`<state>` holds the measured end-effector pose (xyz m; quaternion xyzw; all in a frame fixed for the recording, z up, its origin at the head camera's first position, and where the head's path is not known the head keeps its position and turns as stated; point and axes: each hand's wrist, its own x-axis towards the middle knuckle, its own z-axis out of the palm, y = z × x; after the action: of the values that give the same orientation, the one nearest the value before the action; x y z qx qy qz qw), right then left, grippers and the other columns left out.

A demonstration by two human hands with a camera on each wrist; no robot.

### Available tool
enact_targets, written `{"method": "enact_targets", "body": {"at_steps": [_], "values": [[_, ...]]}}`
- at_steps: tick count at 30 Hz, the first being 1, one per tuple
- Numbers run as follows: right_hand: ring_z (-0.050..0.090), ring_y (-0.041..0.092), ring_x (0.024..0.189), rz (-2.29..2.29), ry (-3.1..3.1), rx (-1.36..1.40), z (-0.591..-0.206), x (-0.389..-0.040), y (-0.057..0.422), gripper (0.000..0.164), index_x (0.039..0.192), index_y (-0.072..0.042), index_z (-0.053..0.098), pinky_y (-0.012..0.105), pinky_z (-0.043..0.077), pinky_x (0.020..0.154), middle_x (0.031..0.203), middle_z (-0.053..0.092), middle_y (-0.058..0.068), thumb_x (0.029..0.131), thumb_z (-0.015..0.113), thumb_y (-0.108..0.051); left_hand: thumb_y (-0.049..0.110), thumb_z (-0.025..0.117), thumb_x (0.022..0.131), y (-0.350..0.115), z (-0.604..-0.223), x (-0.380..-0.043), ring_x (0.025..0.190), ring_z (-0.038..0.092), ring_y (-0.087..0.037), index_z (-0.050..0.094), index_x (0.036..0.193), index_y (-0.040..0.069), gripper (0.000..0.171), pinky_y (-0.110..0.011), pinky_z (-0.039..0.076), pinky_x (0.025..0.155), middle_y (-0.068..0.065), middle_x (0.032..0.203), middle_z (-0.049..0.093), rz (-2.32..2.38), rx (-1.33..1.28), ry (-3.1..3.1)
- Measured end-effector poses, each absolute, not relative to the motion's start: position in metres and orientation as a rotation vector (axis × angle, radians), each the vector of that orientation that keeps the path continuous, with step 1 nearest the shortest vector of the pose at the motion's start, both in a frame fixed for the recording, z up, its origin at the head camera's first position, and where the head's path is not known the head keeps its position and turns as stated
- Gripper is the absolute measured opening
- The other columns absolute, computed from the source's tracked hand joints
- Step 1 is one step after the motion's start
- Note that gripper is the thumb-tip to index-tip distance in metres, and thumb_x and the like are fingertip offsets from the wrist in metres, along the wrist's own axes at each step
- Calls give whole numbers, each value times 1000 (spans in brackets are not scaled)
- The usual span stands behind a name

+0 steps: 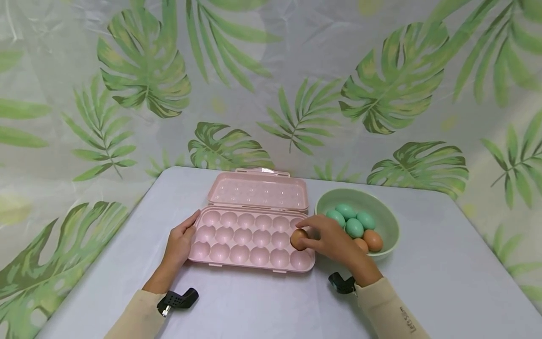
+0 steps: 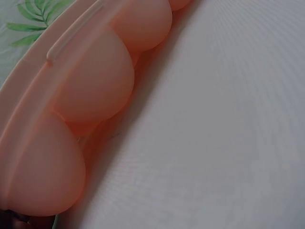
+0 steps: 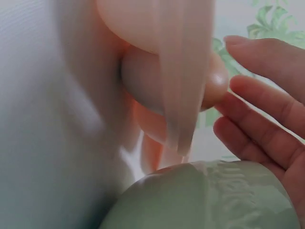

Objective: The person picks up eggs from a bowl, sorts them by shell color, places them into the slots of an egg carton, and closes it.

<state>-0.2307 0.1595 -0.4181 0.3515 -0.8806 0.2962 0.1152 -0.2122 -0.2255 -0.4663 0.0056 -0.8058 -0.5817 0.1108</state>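
Note:
An open pink egg carton (image 1: 239,253) lies on the table, its rows of round cups facing up. My left hand (image 1: 179,242) grips the carton's left end. From below, the left wrist view shows the carton's rounded cups (image 2: 95,81), with a dark sliver of fingers at the lower corner. A brown egg (image 1: 299,239) sits in a cup of the middle row at the right end. Around its top are the fingers of my right hand (image 1: 330,238). In the right wrist view the fingertips touch the egg (image 3: 215,86), while the thumb stands apart from it.
Right of the carton stands a light green bowl (image 1: 391,221) with several green eggs (image 1: 354,228) and two brown eggs (image 1: 372,240). The carton's lid (image 1: 258,190) is folded back behind the cups. A leaf-patterned sheet (image 1: 237,103) hangs behind the white-covered table (image 1: 262,306).

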Motion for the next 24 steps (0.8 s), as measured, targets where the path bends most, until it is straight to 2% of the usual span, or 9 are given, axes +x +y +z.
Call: {"method": "enact_targets", "body": {"at_steps": [6,13,18,24], "values": [[62,16,108,1033,-2642,923,-407,-227,169,32,112,-12,71,41,50,93,110,70,-5,82,77,-22,4,37,100,-220,-461,-213,141,30,-23,44,142,-3,42,-37,22,116,-12,148,42,-1729,13,-2367],[61,18,112,1114,-2688,747,-392,-223,183,32,113,-20,71,44,49,95,113,68,-9,84,75,-30,6,37,101,-224,-470,-215,141,30,-21,45,142,1,43,-36,23,116,-9,148,43,-1721,36,-2372],[63,29,107,1185,-2668,702,-387,-223,193,33,114,-19,70,47,52,91,114,68,-2,85,74,-33,7,37,101,-228,-468,-213,142,28,-22,44,143,1,43,-37,22,117,-10,149,40,-1727,35,-2370],[62,27,108,1164,-2690,717,-385,-224,207,37,117,-12,69,46,52,91,114,69,3,85,74,-31,7,36,102,-228,-468,-212,143,27,-23,41,145,2,44,-38,21,117,-11,151,37,-1758,14,-2378]]}}
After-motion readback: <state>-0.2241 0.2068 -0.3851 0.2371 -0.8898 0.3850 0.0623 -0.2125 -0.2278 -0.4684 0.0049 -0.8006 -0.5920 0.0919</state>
